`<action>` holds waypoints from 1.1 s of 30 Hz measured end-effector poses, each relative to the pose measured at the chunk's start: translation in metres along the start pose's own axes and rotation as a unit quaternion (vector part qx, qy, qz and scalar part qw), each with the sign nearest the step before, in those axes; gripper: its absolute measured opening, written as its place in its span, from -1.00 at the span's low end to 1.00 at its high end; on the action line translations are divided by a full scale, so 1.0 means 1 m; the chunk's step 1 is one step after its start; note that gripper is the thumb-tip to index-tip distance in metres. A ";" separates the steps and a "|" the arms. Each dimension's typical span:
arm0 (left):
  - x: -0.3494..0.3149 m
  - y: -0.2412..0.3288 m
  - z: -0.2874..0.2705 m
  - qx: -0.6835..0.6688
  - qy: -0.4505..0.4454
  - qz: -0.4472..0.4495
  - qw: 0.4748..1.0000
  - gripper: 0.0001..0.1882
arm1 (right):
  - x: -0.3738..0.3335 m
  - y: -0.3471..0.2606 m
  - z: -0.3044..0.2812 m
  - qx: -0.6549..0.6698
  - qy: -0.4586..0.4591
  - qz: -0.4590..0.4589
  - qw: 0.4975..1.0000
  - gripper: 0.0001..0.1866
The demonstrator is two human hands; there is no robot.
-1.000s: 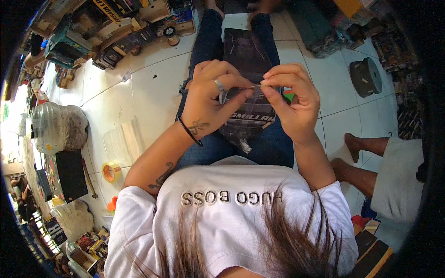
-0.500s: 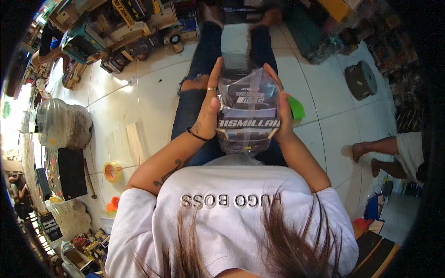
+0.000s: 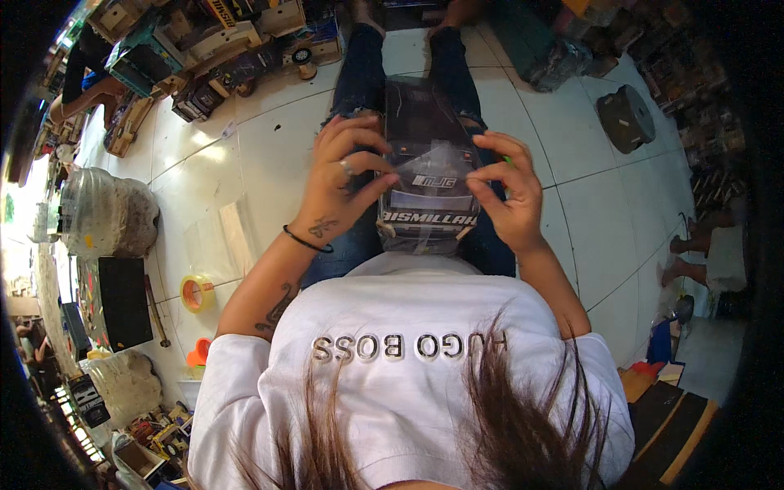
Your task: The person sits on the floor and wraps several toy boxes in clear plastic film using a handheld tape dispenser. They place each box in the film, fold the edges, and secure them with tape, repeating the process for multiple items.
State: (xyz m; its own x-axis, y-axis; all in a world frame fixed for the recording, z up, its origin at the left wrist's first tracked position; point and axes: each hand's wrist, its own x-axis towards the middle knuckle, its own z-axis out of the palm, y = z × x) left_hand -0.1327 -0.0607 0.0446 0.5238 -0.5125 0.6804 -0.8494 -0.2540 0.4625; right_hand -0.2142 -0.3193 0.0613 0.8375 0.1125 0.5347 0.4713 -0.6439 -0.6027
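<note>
A dark toy truck wrapped in clear plastic lies across my lap, with white lettering on its front and its long body stretching away between my knees. My left hand, wearing a ring, has thumb and fingertips drawn together at the left edge of the plastic wrap. On the opposite edge, my right hand pinches the film between thumb and fingers. The film comes to a pointed fold over the truck. Behind my right hand a bright green object is mostly hidden.
Left on the tiled floor lie a yellow tape roll, a clear sheet, a hammer-like tool and a black box. Wooden toy trucks line the far left. A dark drum-shaped object and another person's feet are right.
The truck has gone from upright between my palms to lying further down on my lap. Both hands have moved from holding its sides to pinching the wrap's edges.
</note>
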 end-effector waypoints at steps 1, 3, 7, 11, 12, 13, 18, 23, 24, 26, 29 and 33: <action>0.001 0.001 -0.002 -0.021 0.009 -0.010 1.000 -0.77 | 0.003 -0.002 -0.004 0.036 0.022 -0.009 0.999 -0.90; 0.002 0.005 -0.004 -0.073 0.018 -0.048 0.996 -0.80 | 0.007 -0.005 -0.009 0.100 0.033 0.002 0.994 -0.89; 0.006 0.011 -0.002 -0.087 0.018 -0.089 0.992 -0.85 | 0.012 -0.005 -0.012 0.051 -0.026 0.016 0.998 -0.82; 0.014 0.013 -0.009 -0.023 -0.040 -0.044 0.998 -0.86 | 0.018 -0.005 -0.006 0.032 -0.053 0.003 0.998 -0.82; 0.016 0.014 -0.011 -0.014 -0.052 -0.038 0.998 -0.85 | 0.020 -0.007 -0.005 0.045 -0.028 -0.013 0.998 -0.86; 0.019 0.016 -0.013 -0.013 -0.059 -0.047 0.997 -0.85 | 0.022 -0.009 -0.004 0.052 -0.044 0.003 0.998 -0.87; 0.034 0.030 -0.004 -0.069 -0.036 -0.105 0.991 -0.87 | 0.043 -0.025 -0.002 0.110 -0.077 0.021 0.991 -0.91; 0.047 0.035 0.004 -0.121 -0.039 -0.128 0.984 -0.88 | 0.062 -0.028 -0.003 0.097 -0.070 -0.021 0.993 -0.89; 0.048 0.036 0.004 -0.122 -0.035 -0.127 0.984 -0.88 | 0.065 -0.027 -0.003 0.106 -0.069 -0.027 0.992 -0.88; 0.049 0.037 0.003 -0.127 -0.033 -0.130 0.983 -0.86 | 0.067 -0.026 -0.003 0.110 -0.066 -0.032 0.991 -0.87; 0.049 0.040 0.001 -0.263 -0.067 -0.240 0.932 -0.83 | 0.067 -0.029 -0.004 0.039 -0.040 -0.062 0.996 -0.86; 0.050 0.041 0.002 -0.292 -0.073 -0.288 0.909 -0.81 | 0.062 -0.041 -0.010 -0.140 0.024 -0.195 0.970 -0.81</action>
State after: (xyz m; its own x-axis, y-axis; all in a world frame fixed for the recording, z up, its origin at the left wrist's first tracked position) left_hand -0.1416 -0.0982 0.0966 0.8206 -0.5462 0.1681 -0.2372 -0.0580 0.9697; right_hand -0.1840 -0.2938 0.1252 0.5934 0.3575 0.7211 0.6502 -0.7410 -0.1677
